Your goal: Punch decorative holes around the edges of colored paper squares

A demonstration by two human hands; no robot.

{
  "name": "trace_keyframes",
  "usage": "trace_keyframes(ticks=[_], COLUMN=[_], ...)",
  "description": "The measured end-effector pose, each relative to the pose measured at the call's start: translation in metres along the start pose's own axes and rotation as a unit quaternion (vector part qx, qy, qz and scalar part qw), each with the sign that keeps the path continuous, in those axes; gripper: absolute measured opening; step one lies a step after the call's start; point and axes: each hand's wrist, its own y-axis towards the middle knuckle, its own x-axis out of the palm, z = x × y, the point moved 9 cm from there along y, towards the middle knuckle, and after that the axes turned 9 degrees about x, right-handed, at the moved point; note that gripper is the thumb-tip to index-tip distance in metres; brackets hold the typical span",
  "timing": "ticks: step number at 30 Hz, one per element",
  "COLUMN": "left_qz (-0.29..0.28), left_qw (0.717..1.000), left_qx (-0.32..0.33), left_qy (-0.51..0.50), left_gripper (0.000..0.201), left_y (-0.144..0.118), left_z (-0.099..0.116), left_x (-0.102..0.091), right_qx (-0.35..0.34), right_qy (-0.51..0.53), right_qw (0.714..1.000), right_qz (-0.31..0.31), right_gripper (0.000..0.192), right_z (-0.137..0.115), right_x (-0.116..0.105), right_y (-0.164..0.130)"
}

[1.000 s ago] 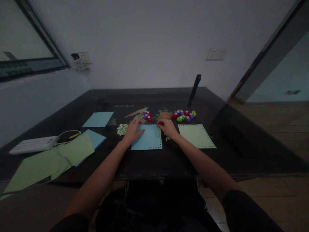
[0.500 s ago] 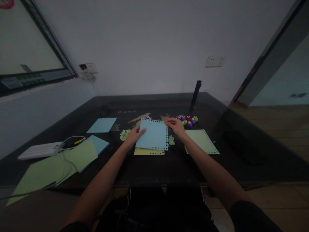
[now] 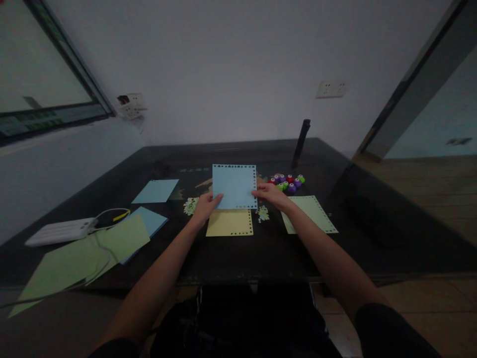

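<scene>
A light blue sheet of paper with small punched shapes along its top, right and part of its bottom edge is held up between both hands. My left hand pinches its lower left side, thumb on the front. On the right edge, my right hand grips it between thumb and fingers. Beneath it a yellow punched sheet lies on the dark table. Small heaps of paper cutouts flank it, one heap by my left hand and another heap under my right hand.
Several colourful craft punches cluster behind my right hand. A pale green punched sheet lies at right. A black upright object stands behind. At left are a blue sheet, green sheets and a white power strip with cables.
Both hands have raised the blue sheet up and away from me, tilting it upright and uncovering more of the yellow sheet. My right hand has slid from its top corner down the right edge.
</scene>
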Motion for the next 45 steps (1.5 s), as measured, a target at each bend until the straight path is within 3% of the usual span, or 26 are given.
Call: trace_keyframes(ticks=[2,10,19,30,38,45], left_qz=[0.006,-0.021,-0.028,-0.047,-0.032,-0.043], left_qw=[1.0,0.998,0.998,0.998,0.998,0.996], left_qx=[0.006,0.042,0.034,0.037,0.044,0.047], left_qy=[0.005,0.047,0.039,0.03,0.023,0.068], left_gripper=[0.045,0.038,0.039,0.035,0.041,0.035], left_y=[0.001,0.003,0.003,-0.001,0.001,0.0], left_z=[0.0,0.003,0.001,0.014,0.011,0.007], left_x=[-0.001,0.004,0.006,0.014,0.01,0.01], right_qx=[-0.001,-0.006,0.008,0.036,0.026,0.026], right_qy=[-0.03,-0.025,-0.006,0.002,-0.012,0.034], right_qw=[0.999,1.0,0.999,0.999,0.999,0.99], right_qz=[-0.02,0.016,-0.045,-0.019,0.029,0.138], right_gripper=[0.02,0.015,0.016,0.007,0.01,0.012], right_z=[0.001,0.007,0.009,0.007,0.004,0.004], right_x=[0.007,-0.003,0.014,0.013,-0.001,-0.048], right_y=[-0.001,0.006,-0.001,-0.004,-0.001,-0.01])
